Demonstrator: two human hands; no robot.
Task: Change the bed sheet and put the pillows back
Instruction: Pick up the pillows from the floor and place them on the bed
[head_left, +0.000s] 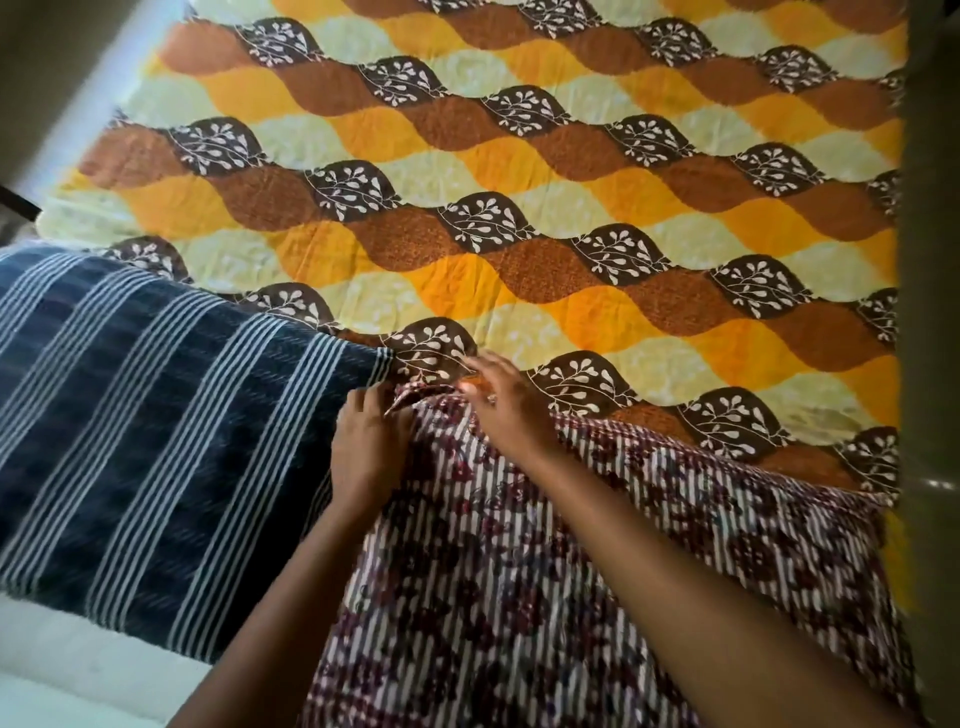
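Navy striped pillow (156, 395) lies at bed's near-left edge, apparently placed. Left hand (366, 441) pinches far-left corner of maroon floral pillow (597, 545). Right hand (501, 400), fingers straight, presses beside it, likely squaring it against neighbour. Patterned sheet (519, 182) is spread flat across bed.

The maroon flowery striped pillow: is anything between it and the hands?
Nothing visible. The left hand pinches the far corner of the maroon floral striped pillow, and the right hand rests on it. The dark blue white-striped pillow only lies beside it.
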